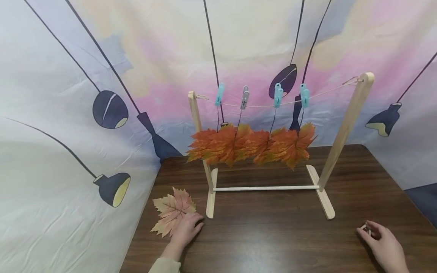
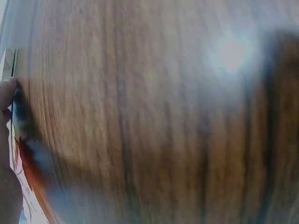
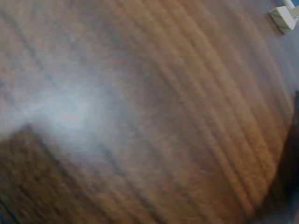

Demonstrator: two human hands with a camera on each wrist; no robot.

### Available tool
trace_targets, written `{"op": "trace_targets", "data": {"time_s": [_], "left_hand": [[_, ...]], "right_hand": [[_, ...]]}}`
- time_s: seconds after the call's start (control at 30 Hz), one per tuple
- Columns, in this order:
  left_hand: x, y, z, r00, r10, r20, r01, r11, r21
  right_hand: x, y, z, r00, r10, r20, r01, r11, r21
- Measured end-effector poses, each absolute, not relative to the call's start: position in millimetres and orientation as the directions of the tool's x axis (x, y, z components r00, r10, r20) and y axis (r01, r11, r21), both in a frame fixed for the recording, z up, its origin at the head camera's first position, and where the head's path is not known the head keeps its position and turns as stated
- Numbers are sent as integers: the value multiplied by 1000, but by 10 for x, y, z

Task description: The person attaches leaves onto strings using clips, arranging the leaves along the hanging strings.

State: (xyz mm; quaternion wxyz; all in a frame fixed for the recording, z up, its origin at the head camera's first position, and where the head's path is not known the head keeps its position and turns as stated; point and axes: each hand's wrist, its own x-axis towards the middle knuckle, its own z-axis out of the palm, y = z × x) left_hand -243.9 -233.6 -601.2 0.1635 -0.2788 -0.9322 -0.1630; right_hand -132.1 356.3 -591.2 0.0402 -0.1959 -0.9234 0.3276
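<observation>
At the table's front left, my left hand (image 1: 186, 228) rests at the lower right edge of a pale orange maple leaf (image 1: 174, 209) lying flat, its relaxed fingers covering part of it. In the left wrist view, that hand (image 2: 8, 149) shows only at the left border, with a strip of orange leaf (image 2: 33, 175) beside it. My right hand (image 1: 385, 244) pinches a small pale clip (image 1: 366, 229) between thumb and fingers, low over the front right; the fingers hide much of it. The right wrist view shows mostly tabletop.
A wooden stand (image 1: 345, 132) rises mid-table, a string (image 1: 257, 106) tied between its posts. Blue clips (image 1: 278, 98) and a grey clip (image 1: 244, 98) hold several orange leaves (image 1: 225, 146) by their stems. A white bar (image 1: 266, 188) joins its feet; a painted cloth (image 1: 164, 76) hangs behind.
</observation>
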Motion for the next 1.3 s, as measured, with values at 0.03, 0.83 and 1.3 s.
{"op": "trace_targets", "data": {"time_s": [0.03, 0.83, 1.3], "left_hand": [[-2437, -2344, -6015, -780, 476, 406, 585, 786, 202], [-2436, -2476, -5991, -672, 578, 462, 676, 734, 67], [-2429, -2235, -5916, -759, 435, 485, 590, 774, 230]], "right_hand": [[-1316, 3558, -5923, -920, 391, -32, 324, 711, -624], [-1338, 3344, -6011, -849, 503, 163, 312, 726, -613], [-1401, 3333, -6021, -828, 508, 236, 293, 752, -591]]}}
